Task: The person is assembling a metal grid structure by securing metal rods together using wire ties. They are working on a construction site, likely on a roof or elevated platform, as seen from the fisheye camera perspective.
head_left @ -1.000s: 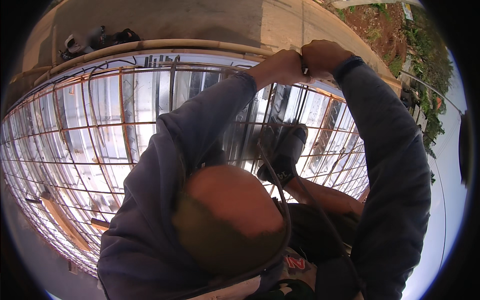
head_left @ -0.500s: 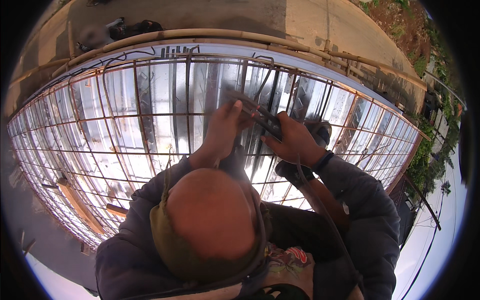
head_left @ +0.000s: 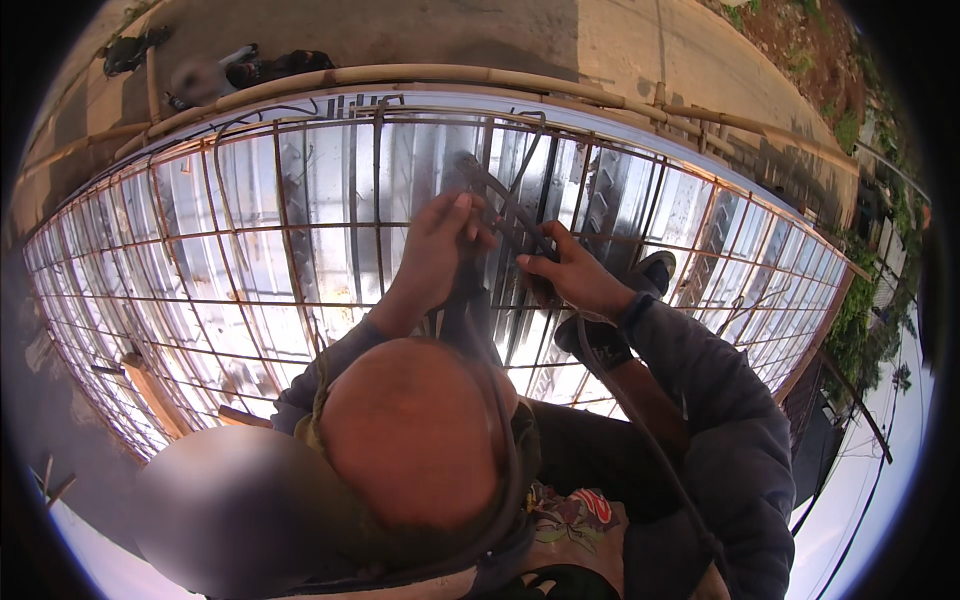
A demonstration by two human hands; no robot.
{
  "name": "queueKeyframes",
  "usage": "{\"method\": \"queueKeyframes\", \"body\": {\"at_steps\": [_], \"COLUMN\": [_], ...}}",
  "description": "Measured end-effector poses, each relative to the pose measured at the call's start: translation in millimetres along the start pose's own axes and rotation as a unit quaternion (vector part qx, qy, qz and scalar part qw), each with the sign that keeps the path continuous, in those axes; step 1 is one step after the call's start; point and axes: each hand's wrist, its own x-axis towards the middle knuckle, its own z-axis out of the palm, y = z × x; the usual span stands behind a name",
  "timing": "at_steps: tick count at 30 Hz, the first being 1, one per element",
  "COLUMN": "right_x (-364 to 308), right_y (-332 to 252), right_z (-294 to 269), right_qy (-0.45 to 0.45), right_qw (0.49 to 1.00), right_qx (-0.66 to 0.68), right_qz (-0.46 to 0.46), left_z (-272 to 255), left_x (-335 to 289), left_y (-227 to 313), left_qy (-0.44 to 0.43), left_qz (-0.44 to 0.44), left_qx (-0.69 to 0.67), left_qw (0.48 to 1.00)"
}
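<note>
Dark long-handled pliers slant over the rusty steel rod grid, their blurred jaws pointing up and left. My right hand is closed around the lower handle end, thumb and fingers pinched together. Just left of the pliers, my left hand has its fingers curled in toward the tool. What those fingers hold, if anything, is hidden. Beneath both hands runs the rod grid, laid over shiny corrugated metal sheets. A bent rod rises beside the pliers.
Bamboo poles run along the far edge, with a dirt road below. Dark shoes stand on the grid at right. Wooden pieces lie at left. A blurred rounded shape covers the lower left. A dark cord hangs at right.
My right hand has shifted slightly down with the pliers, and the handles have turned steeper. My left hand stays close by. The blurred rounded shape has come in at lower left.
</note>
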Motion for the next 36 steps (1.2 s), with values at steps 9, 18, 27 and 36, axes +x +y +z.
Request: {"method": "queueKeyframes", "body": {"at_steps": [9, 18, 27, 36], "right_x": [-51.9, -84.5, 15.3, 28.4], "right_y": [13.8, 40.3, 5.3, -7.9], "right_z": [-136.6, -212.8, -34.2, -53.6], "right_qy": [0.185, 0.260, 0.063, 0.172], "right_qw": [0.827, 0.633, 0.947, 0.952], "right_qx": [-0.474, -0.677, -0.214, -0.165], "right_qz": [-0.238, -0.271, -0.230, -0.190], "left_z": [-6.0, 3.2, 45.6, 13.9], "left_x": [-0.1, 12.4, 23.4, 36.2], "left_y": [-3.7, -30.6, -19.6, -16.4], "left_qy": [0.049, 0.076, 0.059, -0.006], "left_qz": [0.013, -0.035, -0.006, 0.272], "left_qx": [0.114, 0.255, 0.343, 0.671], "left_qw": [0.992, 0.963, 0.938, 0.690]}}
